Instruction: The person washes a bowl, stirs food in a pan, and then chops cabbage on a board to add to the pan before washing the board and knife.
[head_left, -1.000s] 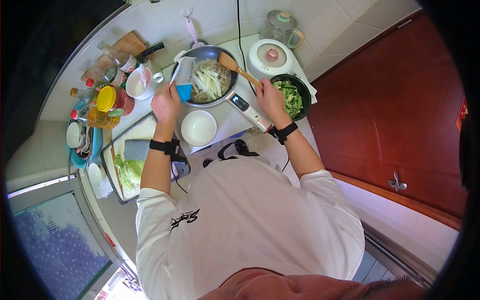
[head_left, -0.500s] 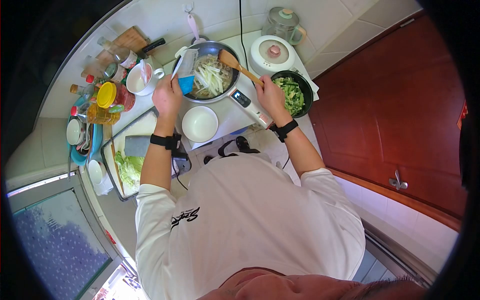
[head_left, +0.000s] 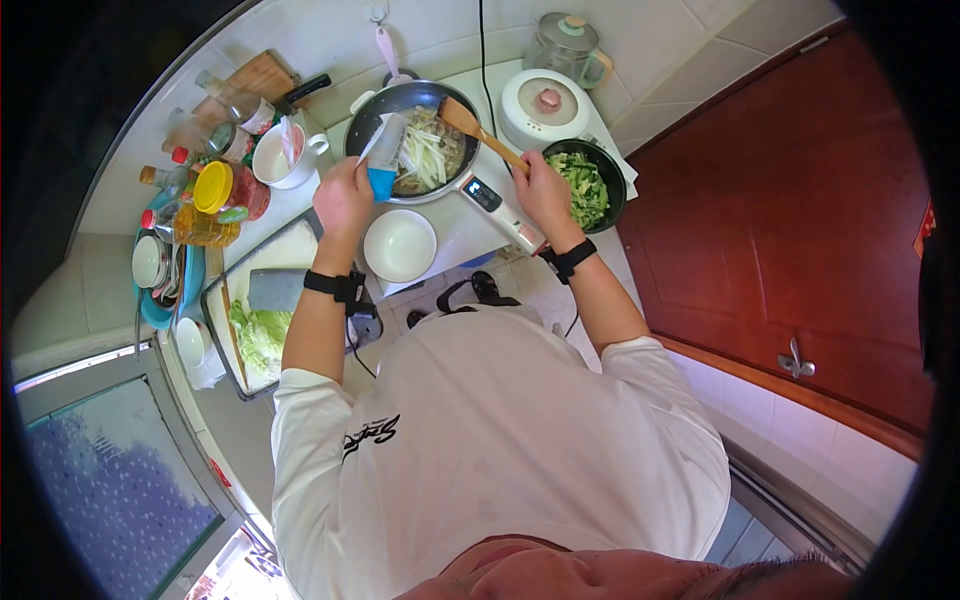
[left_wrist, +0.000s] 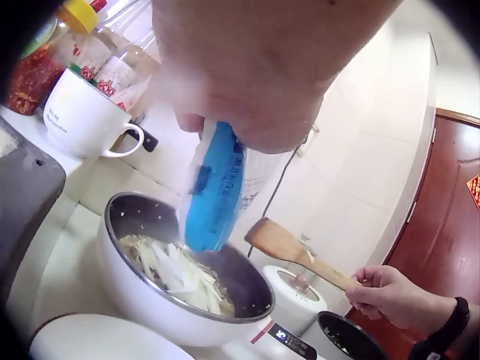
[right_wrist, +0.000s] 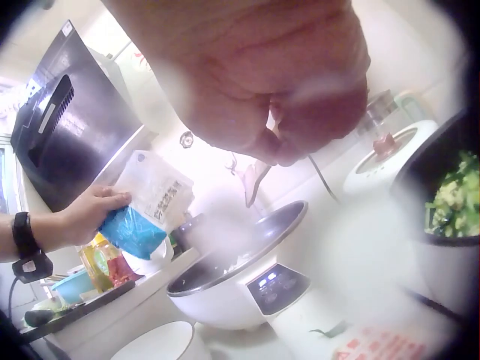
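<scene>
The left hand (head_left: 343, 200) pinches a clear and blue packet (head_left: 382, 183), tilted over the left side of the pan (head_left: 463, 172). Pale strips (head_left: 428, 150) lie on other food in the pan. Held by its handle in the right hand (head_left: 545, 195), a wooden spatula (head_left: 462, 118) has its blade above the pan's right edge. In the left wrist view the packet (left_wrist: 216, 191) hangs over the pan (left_wrist: 180, 315), its blue part bulging. The right wrist view shows the left hand (right_wrist: 88, 215) on the packet (right_wrist: 139, 229); the spatula cannot be made out there.
A white bowl (head_left: 400, 246) sits in front of the pan. To the right are a white lidded cooker (head_left: 540, 120) and a dark pot of greens (head_left: 582, 190). At left stand a mug (head_left: 283, 165), bottles and a tray (head_left: 215, 325) with leafy vegetable.
The left hand and packet have moved a little right, and the packet's angle has changed. The right hand keeps its grip on the spatula, nearly still.
</scene>
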